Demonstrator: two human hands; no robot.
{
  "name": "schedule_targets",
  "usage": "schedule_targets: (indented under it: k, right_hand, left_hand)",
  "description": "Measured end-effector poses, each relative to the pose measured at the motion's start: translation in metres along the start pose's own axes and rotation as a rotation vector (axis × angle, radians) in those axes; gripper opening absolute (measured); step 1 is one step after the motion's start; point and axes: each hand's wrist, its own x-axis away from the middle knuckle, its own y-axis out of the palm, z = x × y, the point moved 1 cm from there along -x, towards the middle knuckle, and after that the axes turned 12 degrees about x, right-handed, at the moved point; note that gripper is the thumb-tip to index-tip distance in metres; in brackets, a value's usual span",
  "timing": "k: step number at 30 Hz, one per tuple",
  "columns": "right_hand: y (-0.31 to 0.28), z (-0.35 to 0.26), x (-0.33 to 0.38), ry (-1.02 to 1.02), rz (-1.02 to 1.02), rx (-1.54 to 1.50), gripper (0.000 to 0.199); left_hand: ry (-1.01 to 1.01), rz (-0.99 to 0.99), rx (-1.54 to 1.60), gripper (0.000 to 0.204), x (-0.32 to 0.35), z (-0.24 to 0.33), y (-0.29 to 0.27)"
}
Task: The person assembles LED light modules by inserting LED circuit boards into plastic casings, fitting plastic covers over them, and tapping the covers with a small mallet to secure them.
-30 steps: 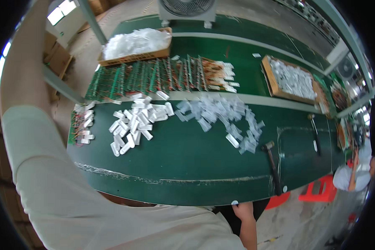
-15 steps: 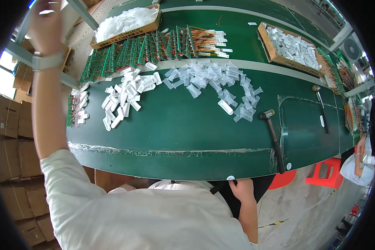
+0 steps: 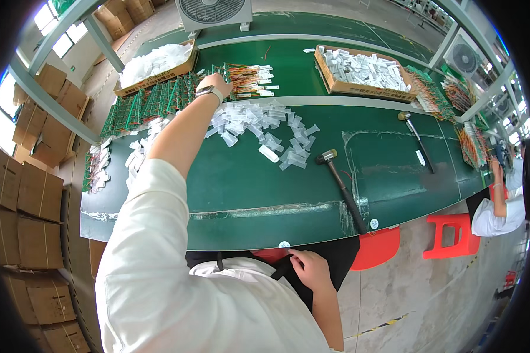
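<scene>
At the left hand lie many green circuit boards.

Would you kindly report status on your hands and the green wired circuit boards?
Left hand at the green wired circuit boards, grip unclear. Right hand by near edge of green table. Left forearm partly hides white plastic pieces.

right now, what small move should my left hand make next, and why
Perhaps ease just one of the green circuit boards free: the left hand is at the right end of their row, orange wires lie just to its right, and the boards are packed close, so neighbours might snag. Its fingertips are hidden, so I can't tell whether it grips one.
</scene>
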Motion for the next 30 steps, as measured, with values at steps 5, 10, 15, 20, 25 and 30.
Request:
schedule_targets:
  k: [5, 10, 15, 20, 25, 30]
  right_hand:
    - [-0.002, 0.006, 0.004, -0.013, 0.052, -0.062, 0.019]
    - [-0.004, 0.006, -0.003, -0.065, 0.01, -0.099, 0.019]
    - [-0.006, 0.003, -0.003, -0.049, 0.064, -0.134, 0.019]
    - [-0.007, 0.002, -0.014, -0.098, -0.002, -0.218, 0.02]
    - [-0.008, 0.007, -0.017, -0.026, -0.017, -0.266, 0.023]
    - [-0.004, 0.008, -0.022, -0.045, -0.042, -0.308, 0.019]
  left_hand:
    - [-0.032, -0.05, -0.046, 0.049, 0.004, 0.018, 0.009]
    - [-0.126, 0.005, 0.01, 0.036, -0.063, -0.018, 0.042]
    - [-0.27, -0.231, 0.282, 0.031, -0.064, 0.0, 0.052]
    - [-0.26, -0.208, 0.129, 0.02, -0.086, -0.022, 0.041]
    - [-0.373, -0.157, 0.314, 0.028, -0.062, 0.033, 0.057]
    - [-0.53, -0.444, 0.515, 0.012, -0.099, 0.008, 0.013]
